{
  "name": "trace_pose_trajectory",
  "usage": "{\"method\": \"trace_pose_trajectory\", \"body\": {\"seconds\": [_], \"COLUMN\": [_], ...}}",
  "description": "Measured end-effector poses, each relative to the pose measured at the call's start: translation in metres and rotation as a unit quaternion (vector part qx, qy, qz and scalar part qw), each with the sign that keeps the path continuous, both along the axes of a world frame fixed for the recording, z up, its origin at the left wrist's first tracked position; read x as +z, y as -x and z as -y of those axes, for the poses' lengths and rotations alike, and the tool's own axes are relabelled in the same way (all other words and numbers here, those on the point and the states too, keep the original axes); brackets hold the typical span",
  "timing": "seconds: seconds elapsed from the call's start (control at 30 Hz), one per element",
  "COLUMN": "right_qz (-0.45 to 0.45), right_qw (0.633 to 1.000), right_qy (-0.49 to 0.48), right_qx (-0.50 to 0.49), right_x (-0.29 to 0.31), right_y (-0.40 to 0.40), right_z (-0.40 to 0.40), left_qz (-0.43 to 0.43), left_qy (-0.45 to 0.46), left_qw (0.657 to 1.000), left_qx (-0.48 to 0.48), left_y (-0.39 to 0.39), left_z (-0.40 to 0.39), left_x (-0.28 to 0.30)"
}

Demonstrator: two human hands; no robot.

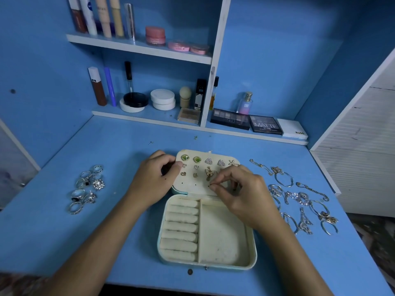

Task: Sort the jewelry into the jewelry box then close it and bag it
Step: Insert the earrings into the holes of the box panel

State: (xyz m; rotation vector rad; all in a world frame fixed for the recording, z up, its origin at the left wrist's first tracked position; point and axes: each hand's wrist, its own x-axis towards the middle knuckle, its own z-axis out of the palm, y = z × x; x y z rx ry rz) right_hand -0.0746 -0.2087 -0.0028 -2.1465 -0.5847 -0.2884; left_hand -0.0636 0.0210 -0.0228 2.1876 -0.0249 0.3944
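A heap of rings (87, 189) lies at nine o'clock on the desk (128, 242). The left hand (154, 180) grips the lid's (205, 169) left edge. The open jewelry box (252, 242) sits centre. The right hand (241, 195) pinches something tiny against the lid. Bracelets (299, 197) sprawl at three o'clock.

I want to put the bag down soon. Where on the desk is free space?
Free: between the rings and the box, and behind the box up to the shelf. Crowded: right of the box, where chains lie almost to the desk edge.
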Motion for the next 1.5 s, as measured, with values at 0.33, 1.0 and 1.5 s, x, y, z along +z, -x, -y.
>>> {"method": "trace_pose_trajectory", "body": {"seconds": [0.33,1.0,1.5], "right_qz": [0.048,0.107,0.044], "right_qw": [0.998,0.990,0.982], "right_qy": [0.039,0.035,0.091], "right_qx": [-0.014,-0.088,-0.158], "right_x": [0.001,0.009,0.002], "right_y": [-0.001,0.011,0.032], "right_z": [-0.001,-0.006,-0.036], "left_qz": [0.005,0.004,0.014], "left_qy": [-0.003,-0.001,0.006], "left_qw": [1.000,1.000,1.000], "left_qx": [0.000,-0.005,-0.003], "left_y": [0.000,0.001,0.002], "left_z": [0.000,0.000,0.001], "left_x": [0.000,0.001,0.002]}}
